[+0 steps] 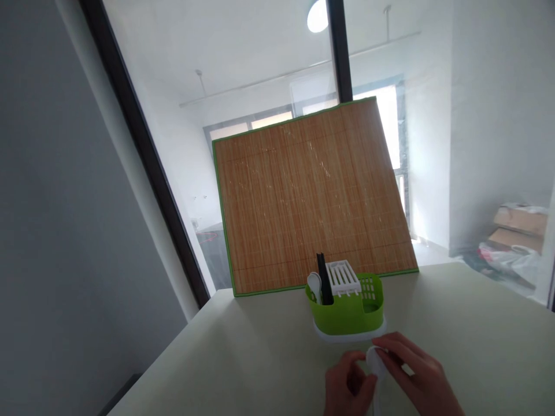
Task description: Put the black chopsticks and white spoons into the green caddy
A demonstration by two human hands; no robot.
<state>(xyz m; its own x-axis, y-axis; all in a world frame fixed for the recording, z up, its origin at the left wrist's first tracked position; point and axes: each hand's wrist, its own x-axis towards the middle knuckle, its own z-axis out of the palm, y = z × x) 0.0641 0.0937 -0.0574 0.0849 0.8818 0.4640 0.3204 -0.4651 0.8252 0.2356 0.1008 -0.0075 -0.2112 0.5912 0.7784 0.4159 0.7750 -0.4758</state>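
Observation:
Near the front of the table, a white spoon [376, 364] is held bowl up, its handle pointing down toward the bottom edge of the view. My left hand [349, 384] is closed, thumb and index finger pinching the left side of the bowl. From the right, my right hand [414, 370] grips the bowl's upper edge between thumb and fingers. Whether a second spoon is nested there I cannot tell. Just beyond my hands stands a green cutlery holder [347, 319] on a white base. White spoons [314, 284] and black chopsticks [324, 280] stand upright in its left compartment.
A white slotted rack [343, 276] sits across the holder's middle. Behind it, a bamboo mat [312, 196] with green edging leans against a glass partition with dark frames [340, 52]. The pale table [243, 358] has its left edge running diagonally. Cardboard boxes [518, 222] lie beyond the glass.

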